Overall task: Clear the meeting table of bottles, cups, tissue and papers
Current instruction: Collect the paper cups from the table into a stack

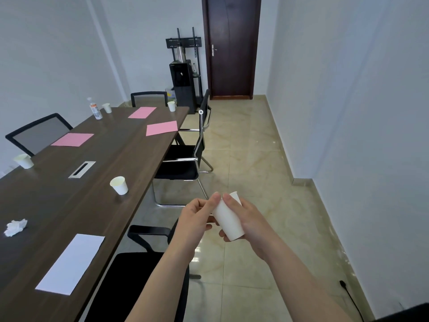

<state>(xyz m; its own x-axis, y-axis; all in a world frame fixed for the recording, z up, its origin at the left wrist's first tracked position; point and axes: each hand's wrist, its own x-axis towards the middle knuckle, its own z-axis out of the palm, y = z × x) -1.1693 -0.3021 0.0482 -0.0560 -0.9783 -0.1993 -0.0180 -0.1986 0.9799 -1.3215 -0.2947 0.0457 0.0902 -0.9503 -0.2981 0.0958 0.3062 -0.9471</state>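
Both hands hold one white paper cup [228, 220] over the floor, right of the table. My right hand [246, 217] grips it from the right; my left hand [197, 217] has its fingers on the cup's left side. On the dark wooden table [69, 205] stand several white cups: a near one [119, 185], a left one [24, 161], and far ones [107, 108] [171, 106]. A clear water bottle [95, 109] stands at the far left. A crumpled tissue [15, 227] and a white sheet [70, 263] lie near me. Three pink sheets [72, 139] [142, 112] [161, 128] lie further along.
Black chairs line the table's right side [183, 163] [139, 275], and others stand at the left [39, 133] and far end [148, 97]. A black water dispenser [182, 82] and a TV stand sit by the dark door [232, 47]. Tiled floor stretches along the right wall.
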